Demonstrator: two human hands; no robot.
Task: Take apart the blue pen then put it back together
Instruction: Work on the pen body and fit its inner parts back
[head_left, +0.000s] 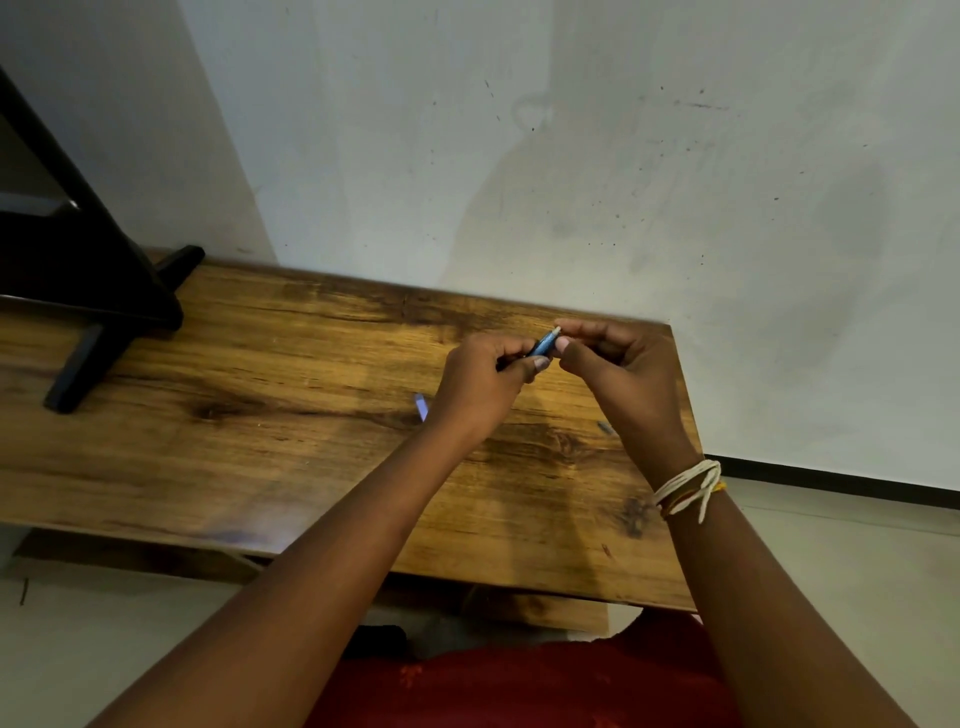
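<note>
At nine o'clock a black angular stand (98, 312) rests on the long brown wooden table (260, 415). Near the centre, a small light-blue plastic piece (421, 406) lies on the table just beside the left wrist. The left hand (480, 387) has its fingers (535, 365) closed around the lower end of the slim blue plastic pen (544, 344), held above the table. At three o'clock from it, the right hand (623, 371) pinches the pale tip end. The pen looks light, stiff and smooth, so I think it can slip; better to grip the barrel on both sides of the joint.
</note>
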